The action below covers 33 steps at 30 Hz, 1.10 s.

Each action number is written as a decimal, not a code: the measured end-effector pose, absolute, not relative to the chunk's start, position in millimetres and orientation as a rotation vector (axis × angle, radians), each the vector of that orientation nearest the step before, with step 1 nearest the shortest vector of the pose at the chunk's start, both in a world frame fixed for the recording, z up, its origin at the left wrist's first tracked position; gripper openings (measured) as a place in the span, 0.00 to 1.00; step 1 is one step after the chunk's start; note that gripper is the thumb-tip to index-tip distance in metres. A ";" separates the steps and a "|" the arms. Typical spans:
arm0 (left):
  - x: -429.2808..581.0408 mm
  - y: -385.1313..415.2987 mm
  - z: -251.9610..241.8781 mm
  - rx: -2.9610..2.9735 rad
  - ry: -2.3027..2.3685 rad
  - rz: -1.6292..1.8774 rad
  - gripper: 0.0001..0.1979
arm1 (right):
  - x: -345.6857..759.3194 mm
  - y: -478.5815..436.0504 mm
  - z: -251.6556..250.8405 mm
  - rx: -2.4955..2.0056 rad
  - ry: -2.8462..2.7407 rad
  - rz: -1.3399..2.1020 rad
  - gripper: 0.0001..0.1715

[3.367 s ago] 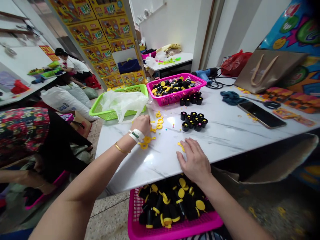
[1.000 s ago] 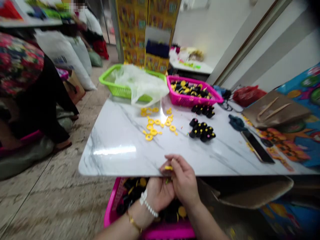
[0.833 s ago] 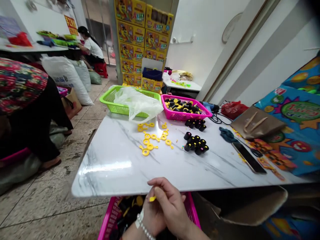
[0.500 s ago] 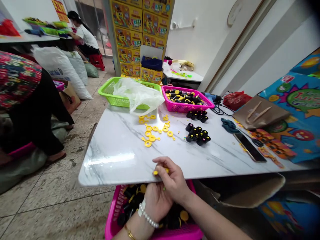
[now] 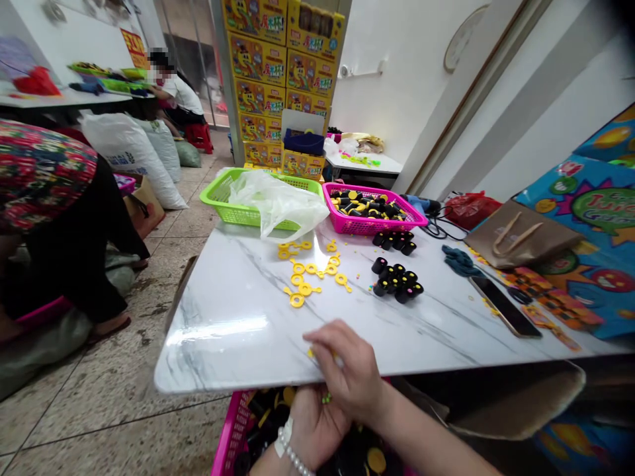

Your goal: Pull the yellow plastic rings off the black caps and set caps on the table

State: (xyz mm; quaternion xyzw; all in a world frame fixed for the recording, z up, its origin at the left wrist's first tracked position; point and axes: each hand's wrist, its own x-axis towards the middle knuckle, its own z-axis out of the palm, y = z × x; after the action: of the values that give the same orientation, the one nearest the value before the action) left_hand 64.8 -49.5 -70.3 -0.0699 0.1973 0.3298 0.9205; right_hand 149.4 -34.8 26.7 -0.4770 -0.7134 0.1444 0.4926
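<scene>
My left hand [image 5: 320, 426], with a pearl bracelet [image 5: 292, 453] at the wrist, is turned palm up below the table edge. A few small green beads [image 5: 326, 398] lie in its palm; its fingers are mostly hidden. My right hand [image 5: 350, 370] is curled above it, fingers closed over a small yellow plastic piece [image 5: 311, 353], of which only bits show. Beyond the hands, several yellow plastic rings with short handles [image 5: 296, 300] lie scattered on the marble-patterned table [image 5: 228, 357]. To their right stands a cluster of small black cups [image 5: 397, 283] with yellow or pink dots.
Below my hands is a pink basket [image 5: 229, 430] of black and yellow parts. At the table's back are a green basket [image 5: 231, 213] with a plastic bag [image 5: 278, 201] and another pink basket [image 5: 377, 228]. A phone [image 5: 503, 307] lies right. One person [image 5: 44, 165] bends at left; another sits farther back.
The view has tilted slightly, so the table sits lower in the picture. More green beads show in my left palm. My right hand stays curled over the yellow piece.
</scene>
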 end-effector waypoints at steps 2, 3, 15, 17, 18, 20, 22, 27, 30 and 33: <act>70.0 -51.8 -66.3 -0.158 0.476 0.612 0.18 | 158.7 -0.9 33.0 -1.260 -1.785 0.303 0.12; 70.9 -52.9 -65.7 -0.166 0.501 0.573 0.19 | 164.0 15.1 33.9 -1.327 -1.832 0.282 0.15; 59.7 -46.2 -68.1 -0.162 0.459 0.562 0.21 | 172.4 29.3 11.7 -1.799 -2.060 0.233 0.33; 59.0 -45.6 -64.2 -0.148 0.463 0.554 0.21 | 170.5 38.0 12.7 -1.798 -2.004 0.189 0.33; 58.5 -45.6 -63.2 -0.144 0.469 0.547 0.21 | 171.4 43.3 12.4 -1.836 -1.962 0.161 0.34; 57.5 -45.7 -63.2 -0.146 0.472 0.539 0.21 | 175.6 52.5 10.2 -1.916 -1.916 0.164 0.34; 56.1 -46.0 -64.4 -0.152 0.456 0.549 0.21 | 181.4 58.6 8.3 -1.898 -1.954 0.236 0.32; 51.8 -44.0 -61.4 -0.157 0.460 0.550 0.21 | 208.8 78.2 22.7 -1.918 -1.962 -0.022 0.25; 51.8 -42.6 -58.9 -0.160 0.489 0.530 0.20 | 231.1 99.7 35.8 -2.213 -2.045 -0.128 0.29; 54.5 -44.5 -62.8 -0.172 0.496 0.483 0.17 | 243.1 114.8 39.9 -2.360 -2.108 -0.054 0.26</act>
State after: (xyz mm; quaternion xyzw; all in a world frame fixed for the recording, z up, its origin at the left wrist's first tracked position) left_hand 54.5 -44.5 -62.8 -0.0843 0.2428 0.2365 0.9370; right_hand 243.1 114.8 39.9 -0.7456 -0.6660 -0.0169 -0.0114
